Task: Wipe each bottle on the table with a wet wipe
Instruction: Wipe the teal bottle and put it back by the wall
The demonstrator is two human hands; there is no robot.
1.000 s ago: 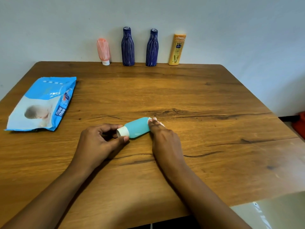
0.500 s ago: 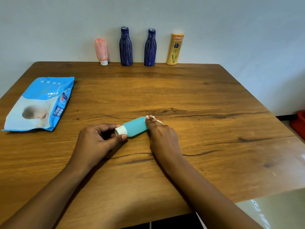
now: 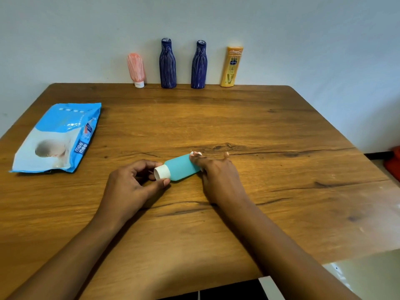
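A teal bottle (image 3: pixel 180 167) with a white cap lies on its side at the middle of the wooden table (image 3: pixel 238 126). My left hand (image 3: pixel 129 187) pinches its white cap between thumb and fingers. My right hand (image 3: pixel 216 174) covers the bottle's far end, with a white wet wipe (image 3: pixel 195 153) peeking out at the fingertips. Against the wall at the back stand a pink tube (image 3: pixel 136 70), two dark blue bottles (image 3: pixel 167 63) (image 3: pixel 199 64) and a yellow bottle (image 3: pixel 231 67).
A blue and white wet wipe pack (image 3: pixel 58 137) lies flat at the table's left side. Something red (image 3: pixel 394 163) sits on the floor past the table's right edge.
The teal bottle stays in both hands at about the same spot. My right hand has shifted slightly along the bottle's end with the wipe.
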